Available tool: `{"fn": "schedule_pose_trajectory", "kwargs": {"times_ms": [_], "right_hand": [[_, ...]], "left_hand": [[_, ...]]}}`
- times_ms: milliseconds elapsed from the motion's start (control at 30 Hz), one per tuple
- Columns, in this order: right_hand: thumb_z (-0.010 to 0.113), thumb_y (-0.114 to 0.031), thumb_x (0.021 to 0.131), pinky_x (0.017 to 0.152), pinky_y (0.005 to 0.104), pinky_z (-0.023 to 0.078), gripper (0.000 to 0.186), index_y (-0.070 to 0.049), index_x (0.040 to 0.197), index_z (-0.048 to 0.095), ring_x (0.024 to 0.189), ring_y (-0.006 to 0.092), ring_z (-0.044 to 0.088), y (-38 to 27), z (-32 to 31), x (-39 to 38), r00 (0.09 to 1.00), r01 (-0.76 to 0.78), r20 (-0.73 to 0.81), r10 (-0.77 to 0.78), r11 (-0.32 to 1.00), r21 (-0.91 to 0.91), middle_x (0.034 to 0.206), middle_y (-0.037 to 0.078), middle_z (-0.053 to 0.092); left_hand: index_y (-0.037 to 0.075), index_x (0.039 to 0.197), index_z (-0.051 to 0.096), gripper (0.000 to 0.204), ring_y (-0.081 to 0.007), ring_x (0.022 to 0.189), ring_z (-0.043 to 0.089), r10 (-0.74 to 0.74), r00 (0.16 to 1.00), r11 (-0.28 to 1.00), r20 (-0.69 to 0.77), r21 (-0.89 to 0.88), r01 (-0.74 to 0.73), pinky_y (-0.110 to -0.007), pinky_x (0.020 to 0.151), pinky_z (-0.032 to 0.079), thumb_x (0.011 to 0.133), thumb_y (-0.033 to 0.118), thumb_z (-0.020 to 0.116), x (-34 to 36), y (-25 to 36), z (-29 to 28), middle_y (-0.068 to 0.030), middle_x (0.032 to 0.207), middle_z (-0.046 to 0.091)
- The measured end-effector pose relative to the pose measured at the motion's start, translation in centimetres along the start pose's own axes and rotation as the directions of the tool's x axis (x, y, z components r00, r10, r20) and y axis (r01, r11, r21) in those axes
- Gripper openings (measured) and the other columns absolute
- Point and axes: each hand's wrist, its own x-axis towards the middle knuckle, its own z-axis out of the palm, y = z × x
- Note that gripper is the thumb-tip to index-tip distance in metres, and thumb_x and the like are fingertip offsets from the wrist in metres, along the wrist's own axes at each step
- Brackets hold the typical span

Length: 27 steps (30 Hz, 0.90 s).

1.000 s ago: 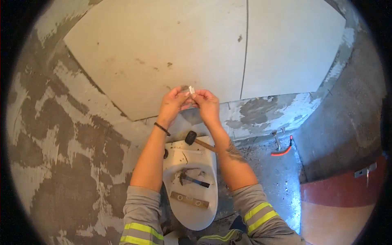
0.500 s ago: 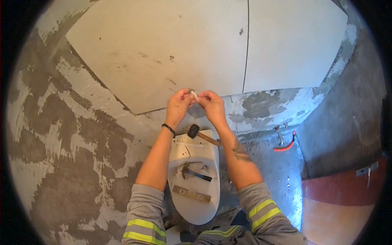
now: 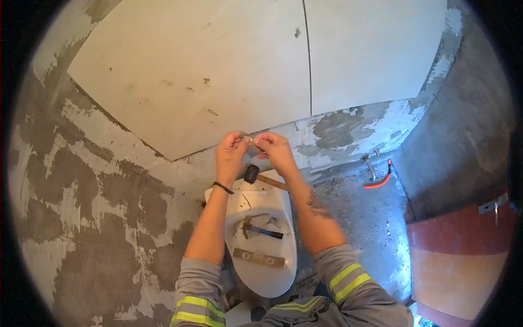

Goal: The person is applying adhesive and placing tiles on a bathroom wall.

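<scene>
My left hand (image 3: pixel 229 157) and my right hand (image 3: pixel 277 153) meet fingertip to fingertip in front of the wall. Between them is a small white piece (image 3: pixel 250 140), pinched by both; its kind is too small to make out. Below, a rubber mallet (image 3: pixel 252 174) with a black head and wooden handle rests on the closed white toilet (image 3: pixel 265 284), its handle reaching toward my right forearm. A claw hammer (image 3: pixel 263 231) with a blue and black grip lies farther down the lid. Nearest my body on the lid is a spirit level (image 3: pixel 258 258).
Large pale tiles (image 3: pixel 180 65) cover the wall ahead, with a dark vertical joint between two of them. Rough grey plaster (image 3: pixel 109 207) spreads on the left. An angle valve with a red hose (image 3: pixel 377 184) sits low on the right, near a red and tan door (image 3: pixel 463 245).
The view has shifted, with the wall tiles moving left and up in the picture. Both hands sit slightly lower, still pinching the small white piece, which is now more covered by fingers.
</scene>
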Motion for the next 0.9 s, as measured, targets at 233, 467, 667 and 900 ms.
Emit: {"fn": "schedule_pose_trajectory", "kwargs": {"times_ms": [233,467,667,900], "right_hand": [[0.066,-0.014,0.087,0.057,0.0270,0.050,0.016,0.002,0.088,0.066,0.060,0.0104,0.058,1.4,3.0,-1.2,0.966,0.145,-0.166,-0.197,0.948,-0.284,0.072,0.006,0.065],[0.059,-0.010,0.089,0.059,0.0304,0.050,0.015,0.004,0.089,0.066,0.064,0.0161,0.061,3.0,4.5,-2.3,0.925,0.222,-0.246,-0.289,0.938,-0.267,0.075,0.012,0.067],[0.059,-0.014,0.092,0.066,0.0270,0.051,0.023,0.006,0.098,0.067,0.071,0.0127,0.061,-1.1,2.9,-4.3,0.972,0.191,-0.104,-0.211,0.966,-0.175,0.080,0.008,0.068],[0.062,-0.014,0.091,0.069,0.0265,0.052,0.022,0.005,0.099,0.067,0.072,0.0110,0.061,-4.2,-7.6,-3.5,0.979,0.163,-0.038,-0.199,0.884,-0.437,0.081,0.006,0.068]], "left_hand": [[-0.002,0.091,0.064,0.009,-0.0045,0.074,0.056,0.066,0.977,0.966,-0.203,0.259,-0.011,-0.021,0.067,0.046,0.090,0.007,0.064,-2.7,-1.0,0.6,-0.0018,0.081,0.066],[-0.005,0.097,0.066,0.014,-0.0075,0.076,0.056,0.163,0.944,0.986,-0.288,0.015,-0.166,-0.024,0.069,0.046,0.093,0.007,0.059,-5.7,-1.1,1.9,-0.0023,0.085,0.067],[-0.003,0.098,0.068,0.017,-0.0078,0.069,0.056,0.164,0.958,0.967,-0.234,0.231,-0.109,-0.026,0.063,0.047,0.094,0.011,0.057,-6.1,1.5,2.7,-0.0013,0.076,0.067],[0.000,0.098,0.068,0.016,-0.0087,0.065,0.054,-0.046,0.987,0.989,-0.157,0.130,0.067,-0.027,0.061,0.045,0.089,0.013,0.063,-5.4,0.3,10.8,-0.0056,0.073,0.064]]}}
